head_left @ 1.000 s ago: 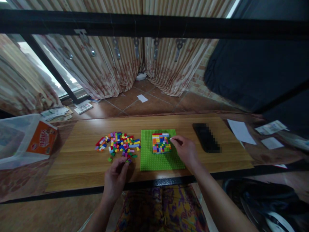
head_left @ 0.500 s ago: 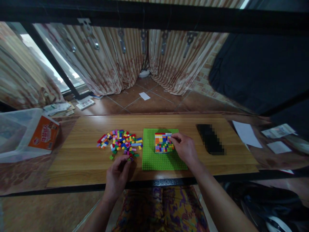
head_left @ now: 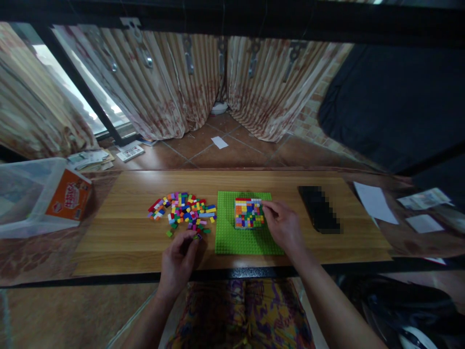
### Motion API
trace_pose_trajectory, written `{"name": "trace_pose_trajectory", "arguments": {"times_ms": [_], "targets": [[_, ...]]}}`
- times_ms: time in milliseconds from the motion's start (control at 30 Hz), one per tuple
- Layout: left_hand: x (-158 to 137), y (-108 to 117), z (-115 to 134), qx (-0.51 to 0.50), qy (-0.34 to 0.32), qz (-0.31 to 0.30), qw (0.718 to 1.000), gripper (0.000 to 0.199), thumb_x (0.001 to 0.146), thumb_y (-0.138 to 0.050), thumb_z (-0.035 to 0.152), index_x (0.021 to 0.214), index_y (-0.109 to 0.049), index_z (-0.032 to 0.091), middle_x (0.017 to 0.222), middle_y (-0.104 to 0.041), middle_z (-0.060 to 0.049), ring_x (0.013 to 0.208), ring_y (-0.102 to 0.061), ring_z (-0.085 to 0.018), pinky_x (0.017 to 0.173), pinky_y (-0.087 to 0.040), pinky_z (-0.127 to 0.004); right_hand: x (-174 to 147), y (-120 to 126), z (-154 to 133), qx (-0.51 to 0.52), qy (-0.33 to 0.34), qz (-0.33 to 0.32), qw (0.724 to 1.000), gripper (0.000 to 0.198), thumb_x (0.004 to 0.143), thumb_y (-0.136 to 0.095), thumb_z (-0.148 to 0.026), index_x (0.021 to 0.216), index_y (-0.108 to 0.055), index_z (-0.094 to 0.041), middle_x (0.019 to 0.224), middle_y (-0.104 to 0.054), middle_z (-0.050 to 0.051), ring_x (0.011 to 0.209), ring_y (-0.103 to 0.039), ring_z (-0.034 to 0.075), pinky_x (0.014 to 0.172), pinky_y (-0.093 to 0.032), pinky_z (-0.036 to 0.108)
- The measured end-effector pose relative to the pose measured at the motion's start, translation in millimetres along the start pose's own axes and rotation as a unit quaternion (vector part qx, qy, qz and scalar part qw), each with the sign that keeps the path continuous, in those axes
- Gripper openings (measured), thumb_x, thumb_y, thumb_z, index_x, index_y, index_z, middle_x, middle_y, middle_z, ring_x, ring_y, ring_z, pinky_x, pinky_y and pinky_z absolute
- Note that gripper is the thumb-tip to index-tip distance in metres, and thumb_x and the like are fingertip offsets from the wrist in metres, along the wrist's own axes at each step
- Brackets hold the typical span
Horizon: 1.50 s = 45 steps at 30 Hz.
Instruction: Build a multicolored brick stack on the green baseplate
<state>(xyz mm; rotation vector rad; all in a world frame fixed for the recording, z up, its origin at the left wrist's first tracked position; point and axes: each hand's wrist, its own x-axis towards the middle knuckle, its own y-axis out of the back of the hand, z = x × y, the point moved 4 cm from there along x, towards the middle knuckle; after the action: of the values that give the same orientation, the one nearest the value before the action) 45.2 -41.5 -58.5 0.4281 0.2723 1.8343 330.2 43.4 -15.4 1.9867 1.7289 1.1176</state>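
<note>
Right fingertips: your right hand [head_left: 285, 227] has thumb and forefinger drawn together at the block's right edge, near its far corner; whether a brick sits between them, or whether they touch or hover, you can't tell from this view.
Left fingertips: your left hand [head_left: 178, 261] pinches a small brick [head_left: 198, 237], dark with some purple, at the near edge of the loose heap.
Step in hand: by the look of it, you are setting or pressing a piece at the block's right edge while the left hand readies another.
Move called for: probably a square line-up of stud to socket and a light, straight press, with the left pinch kept loose enough to turn its brick.
Brick block: the patchwork block [head_left: 249, 213] stands on the far half of the plate, a squarish slab of red, white, orange, blue, yellow and green, knobbly on top.
Baseplate: the green baseplate [head_left: 225, 243] lies flat under it, a thin studded sheet, likely hard plastic.
Loose bricks: the heap [head_left: 187, 208] spreads left of the plate, glossy little blocks, mostly short, a few longer.
Tabletop: your wood-grain table [head_left: 119, 242] is smooth, with a dark front edge.
Table's right: a flat black object [head_left: 316, 208], partly pixelated.
Beyond: a clear, see-through bin [head_left: 29, 196] with an orange label; striped, pleated curtains [head_left: 156, 87] over reddish floor tiles [head_left: 247, 150].
</note>
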Motion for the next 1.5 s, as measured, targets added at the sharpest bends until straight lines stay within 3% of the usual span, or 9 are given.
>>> {"name": "trace_pose_trajectory", "arguments": {"times_ms": [200,800,900,1133,1267,1500], "targets": [[0,0,1,0.002,-0.003,-0.005,1.0,0.019,0.082,-0.063,0.032,0.096,-0.068,0.02,0.096,-0.07,-0.005,0.092,-0.066,-0.021,0.084,-0.053,-0.033,-3,-6,-2,-0.032,0.011,-0.029,0.999,0.03,0.091,-0.045,-0.027,0.104,-0.072,-0.021,0.09,-0.067,0.009,0.082,-0.063,0.021,0.076,-0.049,0.035],[0,-1,-1,0.008,-0.009,-0.004,1.0,0.019,0.084,-0.061,0.031,0.098,-0.066,0.019,0.097,-0.07,-0.005,0.093,-0.066,-0.02,0.085,-0.053,-0.032,-5,-12,-3,-0.05,0.065,-0.008,0.997,0.03,0.092,-0.043,-0.022,0.098,-0.072,-0.018,0.085,-0.065,0.009,0.08,-0.062,0.021,0.075,-0.05,0.034],[1,-1,1,0.016,-0.01,0.0,1.0,0.019,0.083,-0.061,0.032,0.096,-0.067,0.019,0.095,-0.07,-0.005,0.091,-0.067,-0.02,0.084,-0.053,-0.032,-4,-10,-1,-0.029,0.052,-0.004,0.998,0.029,0.091,-0.044,-0.024,0.097,-0.072,-0.018,0.088,-0.067,0.009,0.082,-0.063,0.021,0.076,-0.051,0.034],[1,-1,-2,0.023,-0.022,-0.006,0.999,0.018,0.084,-0.061,0.032,0.096,-0.066,0.02,0.094,-0.07,-0.003,0.09,-0.067,-0.019,0.082,-0.054,-0.03,-1,1,14,0.041,-0.063,0.057,0.996,0.018,0.083,-0.058,-0.033,0.088,-0.068,-0.018,0.08,-0.071,0.006,0.072,-0.066,0.021,0.07,-0.051,0.033],[0,-1,-5,0.018,-0.023,0.001,1.0,0.019,0.084,-0.061,0.032,0.097,-0.066,0.019,0.095,-0.07,-0.004,0.09,-0.067,-0.019,0.082,-0.054,-0.031,4,0,12,0.025,-0.046,0.027,0.998,0.017,0.083,-0.057,-0.032,0.078,-0.068,-0.02,0.075,-0.07,0.004,0.069,-0.065,0.02,0.066,-0.049,0.031],[0,-1,-3,0.024,-0.026,-0.002,0.999,0.017,0.085,-0.06,0.031,0.096,-0.066,0.019,0.094,-0.07,-0.004,0.09,-0.067,-0.018,0.082,-0.054,-0.03,5,-6,6,0.003,-0.019,0.011,1.0,0.018,0.085,-0.053,-0.027,0.082,-0.069,-0.021,0.082,-0.071,0.005,0.074,-0.065,0.02,0.071,-0.049,0.032]]}}
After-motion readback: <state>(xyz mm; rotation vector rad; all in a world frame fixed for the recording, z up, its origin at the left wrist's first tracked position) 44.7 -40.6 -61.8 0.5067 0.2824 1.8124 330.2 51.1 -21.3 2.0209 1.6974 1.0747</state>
